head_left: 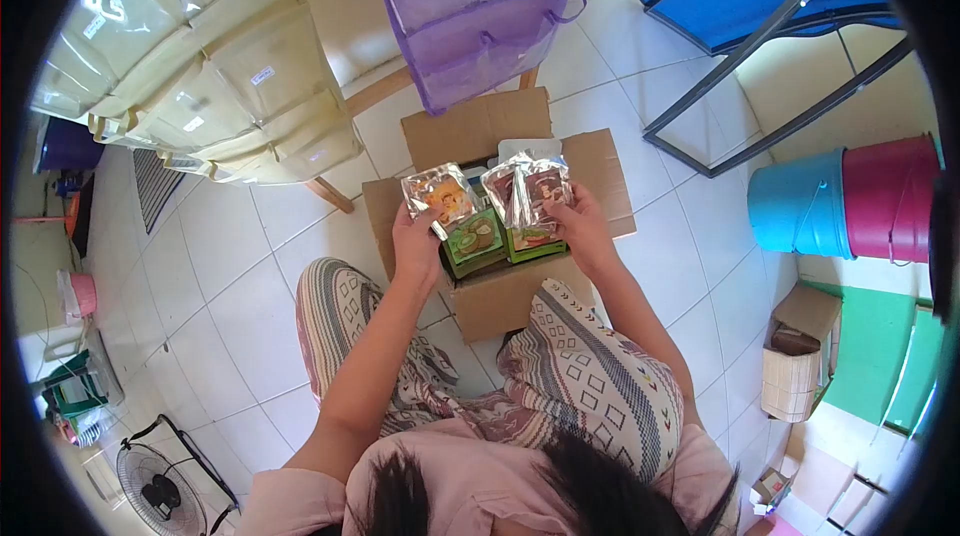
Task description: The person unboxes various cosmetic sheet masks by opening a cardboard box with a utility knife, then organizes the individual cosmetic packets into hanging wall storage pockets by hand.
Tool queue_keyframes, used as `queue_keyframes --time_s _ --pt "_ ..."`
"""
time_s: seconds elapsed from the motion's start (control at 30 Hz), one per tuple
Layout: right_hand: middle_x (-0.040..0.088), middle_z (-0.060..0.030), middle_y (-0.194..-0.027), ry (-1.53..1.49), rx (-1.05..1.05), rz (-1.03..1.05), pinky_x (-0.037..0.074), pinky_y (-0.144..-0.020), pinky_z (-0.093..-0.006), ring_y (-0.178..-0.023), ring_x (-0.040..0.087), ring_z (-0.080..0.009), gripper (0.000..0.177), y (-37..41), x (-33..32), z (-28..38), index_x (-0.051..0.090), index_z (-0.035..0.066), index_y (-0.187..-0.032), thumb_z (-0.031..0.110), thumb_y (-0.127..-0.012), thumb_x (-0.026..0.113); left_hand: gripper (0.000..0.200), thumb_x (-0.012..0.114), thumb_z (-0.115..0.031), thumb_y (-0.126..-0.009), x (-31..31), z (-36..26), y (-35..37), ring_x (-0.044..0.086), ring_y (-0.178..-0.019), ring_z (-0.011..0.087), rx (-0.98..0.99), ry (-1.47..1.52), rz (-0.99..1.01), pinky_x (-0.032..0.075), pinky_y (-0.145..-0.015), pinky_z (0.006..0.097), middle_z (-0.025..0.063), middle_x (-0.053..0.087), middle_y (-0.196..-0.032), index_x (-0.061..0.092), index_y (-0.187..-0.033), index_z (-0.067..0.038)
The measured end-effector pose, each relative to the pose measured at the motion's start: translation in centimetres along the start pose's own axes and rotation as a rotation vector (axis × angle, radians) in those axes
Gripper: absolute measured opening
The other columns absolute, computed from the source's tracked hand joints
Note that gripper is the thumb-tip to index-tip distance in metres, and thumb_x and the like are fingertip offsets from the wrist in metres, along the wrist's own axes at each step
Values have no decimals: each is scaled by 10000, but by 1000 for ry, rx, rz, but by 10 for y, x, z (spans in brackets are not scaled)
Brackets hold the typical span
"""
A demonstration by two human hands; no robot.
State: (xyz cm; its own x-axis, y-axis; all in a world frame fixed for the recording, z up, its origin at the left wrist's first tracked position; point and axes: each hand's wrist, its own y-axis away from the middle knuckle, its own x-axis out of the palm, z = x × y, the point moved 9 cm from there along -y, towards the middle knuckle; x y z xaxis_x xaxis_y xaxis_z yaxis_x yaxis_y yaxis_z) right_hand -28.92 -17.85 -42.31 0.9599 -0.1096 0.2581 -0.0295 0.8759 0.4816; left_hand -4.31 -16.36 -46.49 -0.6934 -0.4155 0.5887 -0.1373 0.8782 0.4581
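Between my knees stands a cardboard box point(480, 314) with its flaps folded out. Green packets with fruit pictures point(475, 241) lie inside it. My left hand point(418, 236) grips a shiny foil sachet point(440, 194) with an orange-yellow picture, over the box's left side. Over the right side, my right hand point(580, 226) holds several foil sachets point(528, 186) with dark brown-red pictures, fanned slightly apart. The held sachets cover part of the box's contents.
A purple hanging pocket organizer point(480, 16) and a cream pocket organizer point(240, 66) hang beyond the box. Blue point(800, 201) and magenta point(890, 198) buckets stand at the right, near a black metal frame point(745, 66). A fan point(160, 486) is at lower left.
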Motion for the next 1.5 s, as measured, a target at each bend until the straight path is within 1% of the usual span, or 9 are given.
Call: queue_keyframes --time_s 0.23,0.4,0.47,0.53,0.8,0.9,1.0,1.13,1.5 --pt "653 -56 -1070 -191 100 118 534 -877 -366 -976 641 -160 259 -2 3 -1 559 47 -1179 49 -926 619 180 541 -136 -945 -26 31 -6 637 -1047 239 -110 135 97 535 -924 378 71 614 -980 558 -1097 -41" --pt "656 -61 -1079 -275 113 179 517 -889 -365 -994 636 -175 255 -2 12 -9 556 48 -1181 57 -929 591 366 472 -367 -1014 18 42 7 603 -1060 226 -466 584 1036 502 -898 344 91 576 -1017 558 -1110 -25" --pt "652 -54 -1067 -277 104 166 513 -876 -349 -982 630 -166 272 1 20 -8 550 36 -1190 65 -923 595 423 454 -397 -1030 38 46 12 581 -1080 199 -399 136 882 475 -923 321 100 576 -1117 548 -1159 -5" --pt "637 -62 -1077 -31 66 107 508 -862 -336 -980 615 -151 299 1 22 -13 525 23 -1208 85 -926 605 461 446 -407 -1040 54 23 20 558 -1102 167 -9 -747 354 447 -962 299 100 565 -1217 531 -1216 11" --pt "587 -126 -1201 425 -164 160 511 -885 -353 -1048 600 -216 566 -3 39 -25 351 -15 -1378 137 -914 637 340 534 -146 -1003 53 42 24 580 -1025 135 -104 -697 463 474 -886 298 66 611 -1154 444 -1317 -52" --pt "625 -162 -1143 782 -774 -28 510 -904 -372 -1050 624 -255 533 26 49 43 438 -12 -1334 138 -875 664 371 568 -158 -983 56 28 37 613 -969 140 -134 -1090 540 497 -831 307 63 640 -1113 451 -1321 -58" --pt "660 -180 -1055 1082 -442 428 510 -892 -390 -997 657 -262 435 23 69 32 548 -4 -1227 132 -837 685 415 605 -178 -959 70 21 51 630 -878 144 38 -1580 681 508 -755 323 60 663 -1042 452 -1327 -60" --pt "673 -156 -966 1008 -222 374 524 -819 -365 -881 668 -218 276 16 62 38 589 -3 -1111 127 -877 655 392 615 -214 -968 44 46 44 629 -809 154 -145 -738 461 504 -732 307 69 668 -989 449 -1287 -56" --pt "627 -36 -1023 457 -197 232 501 -811 -269 -920 596 -96 269 9 52 -13 492 18 -1211 67 -954 555 510 550 -252 -1024 52 71 51 534 -964 91 -152 -563 462 476 -820 260 38 549 -1225 315 -1436 -65"
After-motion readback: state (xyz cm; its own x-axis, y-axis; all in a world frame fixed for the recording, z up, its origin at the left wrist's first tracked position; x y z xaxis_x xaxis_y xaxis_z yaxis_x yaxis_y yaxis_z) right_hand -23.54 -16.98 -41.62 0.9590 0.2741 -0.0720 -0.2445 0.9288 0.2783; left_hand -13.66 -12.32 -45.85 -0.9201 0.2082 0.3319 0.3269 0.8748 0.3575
